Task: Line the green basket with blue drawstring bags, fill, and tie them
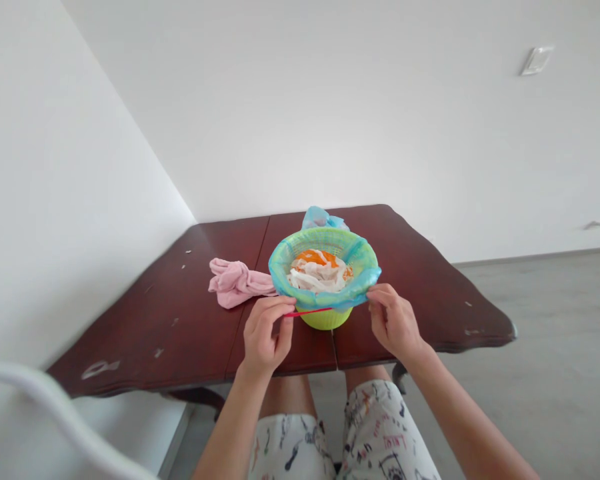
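A yellow-green plastic basket (326, 319) stands near the front edge of the table, its rim lined with a thin blue plastic bag (367, 277). Inside lie crumpled white tissue or plastic (323, 277) and something orange (314, 257). At the basket's front left, my left hand (267, 331) pinches the bag's edge, where a red drawstring (310, 312) runs out from the fingers. On the front right, my right hand (393, 318) is closed with its fingertips on the bag's edge.
A pink cloth (237, 283) lies left of the basket. Behind it sits a crumpled blue plastic bag (323, 218). The dark red wooden table (420, 287) has worn spots and wavy edges. White walls rise behind and at left; a blurred white cable (55, 400) crosses the lower left.
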Demonstrator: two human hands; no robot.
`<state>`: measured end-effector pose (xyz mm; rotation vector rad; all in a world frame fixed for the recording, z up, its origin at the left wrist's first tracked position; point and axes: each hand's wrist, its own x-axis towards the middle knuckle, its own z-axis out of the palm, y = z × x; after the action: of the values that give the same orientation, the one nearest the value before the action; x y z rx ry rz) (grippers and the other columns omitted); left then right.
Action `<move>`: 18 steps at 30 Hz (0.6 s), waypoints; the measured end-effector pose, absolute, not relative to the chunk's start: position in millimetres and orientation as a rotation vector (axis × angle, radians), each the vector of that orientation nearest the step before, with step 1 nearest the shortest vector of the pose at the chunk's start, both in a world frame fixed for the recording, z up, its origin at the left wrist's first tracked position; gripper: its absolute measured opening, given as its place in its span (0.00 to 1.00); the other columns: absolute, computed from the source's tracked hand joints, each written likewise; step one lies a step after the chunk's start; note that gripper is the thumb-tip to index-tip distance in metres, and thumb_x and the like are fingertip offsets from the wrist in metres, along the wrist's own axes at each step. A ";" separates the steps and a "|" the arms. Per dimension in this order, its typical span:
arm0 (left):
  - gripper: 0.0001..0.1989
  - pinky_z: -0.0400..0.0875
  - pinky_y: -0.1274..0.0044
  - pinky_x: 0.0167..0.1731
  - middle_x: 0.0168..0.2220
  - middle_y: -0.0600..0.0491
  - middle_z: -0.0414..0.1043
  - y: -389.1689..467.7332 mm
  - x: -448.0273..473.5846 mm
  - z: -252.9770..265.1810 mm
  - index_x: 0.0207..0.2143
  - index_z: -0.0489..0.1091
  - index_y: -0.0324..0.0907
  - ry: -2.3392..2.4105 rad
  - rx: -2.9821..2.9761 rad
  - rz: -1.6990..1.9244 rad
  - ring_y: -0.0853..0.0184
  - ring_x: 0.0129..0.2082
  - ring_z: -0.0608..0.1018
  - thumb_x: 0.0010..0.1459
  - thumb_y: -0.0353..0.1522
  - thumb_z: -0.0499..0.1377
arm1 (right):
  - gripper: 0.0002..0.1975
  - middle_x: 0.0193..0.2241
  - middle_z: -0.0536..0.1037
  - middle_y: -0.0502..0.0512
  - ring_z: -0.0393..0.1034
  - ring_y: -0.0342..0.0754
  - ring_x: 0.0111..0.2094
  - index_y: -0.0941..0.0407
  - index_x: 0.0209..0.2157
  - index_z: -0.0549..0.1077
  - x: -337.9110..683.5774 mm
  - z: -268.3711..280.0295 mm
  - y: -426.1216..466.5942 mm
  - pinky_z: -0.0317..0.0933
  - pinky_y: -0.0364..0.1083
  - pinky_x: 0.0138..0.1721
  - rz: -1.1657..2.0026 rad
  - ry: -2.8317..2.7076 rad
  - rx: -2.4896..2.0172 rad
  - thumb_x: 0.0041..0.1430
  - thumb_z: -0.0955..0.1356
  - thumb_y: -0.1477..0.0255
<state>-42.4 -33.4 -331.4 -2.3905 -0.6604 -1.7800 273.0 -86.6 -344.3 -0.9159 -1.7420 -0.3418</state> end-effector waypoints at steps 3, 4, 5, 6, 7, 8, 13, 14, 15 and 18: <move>0.11 0.84 0.61 0.55 0.50 0.49 0.90 -32.7 -38.0 -315.8 0.55 0.76 0.48 -0.663 -2.411 -1.724 0.58 0.49 0.89 0.78 0.25 0.62 | 0.20 0.45 0.83 0.57 0.82 0.51 0.39 0.49 0.61 0.75 274.3 -325.0 -92.5 0.77 0.48 0.36 -0.413 -1.789 -0.930 0.74 0.70 0.82; 0.10 0.83 0.61 0.54 0.49 0.49 0.90 -32.6 -36.5 -310.9 0.55 0.76 0.48 -0.670 -2.435 -1.699 0.57 0.48 0.90 0.78 0.26 0.61 | 0.19 0.44 0.83 0.57 0.81 0.51 0.38 0.49 0.59 0.76 274.2 -318.6 -94.7 0.76 0.48 0.35 -0.421 -1.807 -0.939 0.74 0.71 0.81; 0.10 0.83 0.60 0.53 0.48 0.50 0.90 -32.3 -34.9 -306.4 0.55 0.76 0.49 -0.679 -2.463 -1.678 0.57 0.47 0.90 0.79 0.26 0.61 | 0.17 0.44 0.83 0.56 0.81 0.50 0.37 0.49 0.58 0.78 274.0 -312.6 -96.7 0.76 0.48 0.34 -0.417 -1.820 -0.943 0.74 0.71 0.80; 0.09 0.83 0.60 0.52 0.47 0.50 0.90 -31.8 -33.2 -302.4 0.55 0.76 0.49 -0.685 -2.484 -1.664 0.57 0.46 0.89 0.80 0.27 0.60 | 0.16 0.44 0.83 0.56 0.81 0.50 0.37 0.49 0.57 0.79 273.9 -307.1 -98.3 0.75 0.48 0.34 -0.399 -1.826 -0.943 0.74 0.71 0.80; 0.08 0.83 0.60 0.51 0.46 0.50 0.90 -31.2 -31.6 -298.9 0.54 0.76 0.49 -0.689 -2.499 -1.656 0.57 0.45 0.89 0.81 0.28 0.59 | 0.15 0.44 0.83 0.57 0.81 0.50 0.38 0.49 0.56 0.79 273.8 -302.4 -99.5 0.75 0.48 0.34 -0.369 -1.828 -0.941 0.75 0.71 0.80; 0.08 0.82 0.61 0.51 0.46 0.50 0.90 -30.5 -29.9 -295.8 0.54 0.76 0.49 -0.690 -2.506 -1.657 0.57 0.45 0.89 0.82 0.28 0.58 | 0.14 0.44 0.83 0.57 0.82 0.50 0.39 0.49 0.56 0.80 273.9 -298.3 -100.1 0.75 0.48 0.34 -0.337 -1.821 -0.944 0.76 0.71 0.79; 0.03 0.78 0.59 0.57 0.49 0.49 0.89 -27.7 -21.1 -283.9 0.53 0.76 0.48 -0.610 -2.585 -1.611 0.55 0.49 0.88 0.83 0.35 0.62 | 0.08 0.41 0.83 0.56 0.80 0.50 0.38 0.51 0.51 0.79 274.3 -284.0 -97.6 0.73 0.48 0.35 -0.309 -1.778 -1.008 0.79 0.70 0.77; 0.06 0.77 0.58 0.58 0.50 0.48 0.89 -27.8 -19.2 -282.0 0.54 0.76 0.49 -0.601 -2.614 -1.568 0.53 0.50 0.87 0.81 0.38 0.66 | 0.07 0.40 0.82 0.55 0.78 0.48 0.35 0.51 0.50 0.79 273.8 -281.6 -96.5 0.71 0.47 0.34 -0.310 -1.781 -1.010 0.80 0.70 0.76; 0.10 0.77 0.58 0.58 0.50 0.48 0.89 -28.2 -17.3 -280.4 0.54 0.76 0.49 -0.597 -2.637 -1.518 0.52 0.51 0.87 0.78 0.40 0.70 | 0.06 0.39 0.81 0.54 0.76 0.47 0.34 0.51 0.50 0.79 273.1 -279.3 -95.3 0.69 0.47 0.33 -0.311 -1.788 -1.010 0.80 0.70 0.76; 0.08 0.76 0.60 0.56 0.49 0.50 0.89 -29.2 -14.1 -276.4 0.53 0.79 0.49 -0.602 -2.653 -1.422 0.54 0.50 0.86 0.77 0.38 0.73 | 0.04 0.39 0.81 0.53 0.74 0.45 0.31 0.52 0.49 0.79 271.7 -272.5 -91.4 0.67 0.46 0.33 -0.317 -1.792 -1.041 0.82 0.70 0.74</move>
<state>-14.1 -29.2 -276.4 -2.6534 -0.6022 -1.4220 271.7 -91.4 -272.5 -1.0408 -1.7917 -0.3167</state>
